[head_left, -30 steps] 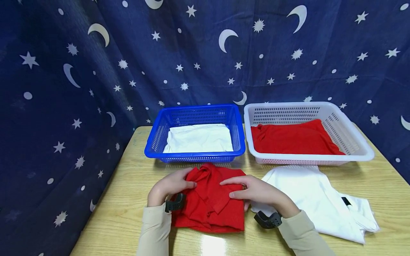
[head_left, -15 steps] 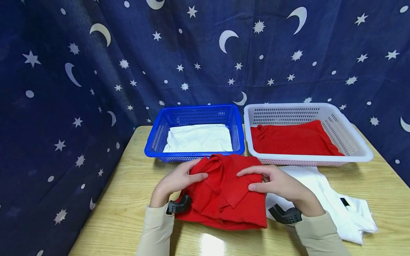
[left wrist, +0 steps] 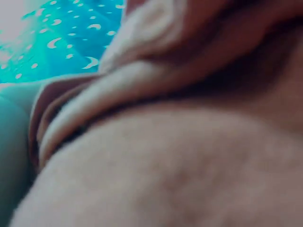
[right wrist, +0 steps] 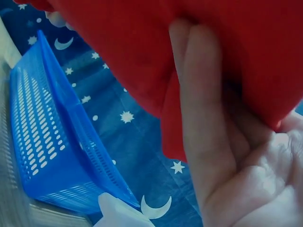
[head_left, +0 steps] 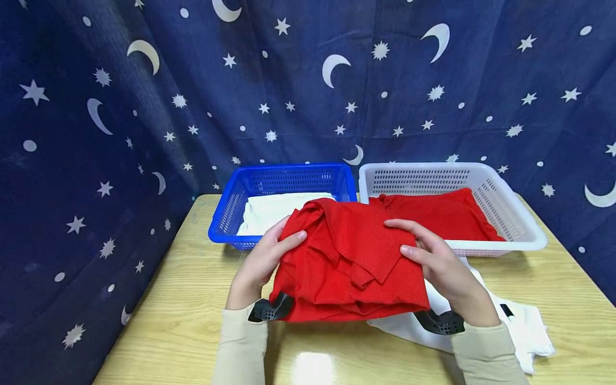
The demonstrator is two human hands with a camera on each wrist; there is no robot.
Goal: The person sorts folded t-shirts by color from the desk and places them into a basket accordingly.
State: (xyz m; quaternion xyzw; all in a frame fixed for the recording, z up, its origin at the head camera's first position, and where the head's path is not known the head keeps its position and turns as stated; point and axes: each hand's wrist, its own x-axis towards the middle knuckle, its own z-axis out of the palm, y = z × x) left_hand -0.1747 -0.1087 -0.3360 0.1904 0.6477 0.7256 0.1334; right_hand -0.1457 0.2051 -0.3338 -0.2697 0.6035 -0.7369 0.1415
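Observation:
A folded red shirt (head_left: 346, 267), with a collar-like flap on top, is held up off the table between both hands. My left hand (head_left: 262, 262) grips its left side, thumb on top and the other fingers hidden beneath. On the right edge, my right hand (head_left: 445, 270) holds it with thumb and forefinger above; the right wrist view shows other fingers (right wrist: 203, 94) pressed against the underside of the red cloth. Blurred cloth folds (left wrist: 165, 165) fill most of the left wrist view.
Behind the shirt stand a blue basket (head_left: 223, 238) holding folded white cloth (head_left: 257, 216) and a white basket (head_left: 505, 245) holding folded red cloth (head_left: 443, 208). A white garment (head_left: 524, 326) lies on the wooden table (head_left: 192, 299) at right. A star-patterned curtain (head_left: 298, 75) hangs behind.
Both hands have lifted the red shirt from the table and moved it right and forward. It now overlaps the front of both baskets in the head view.

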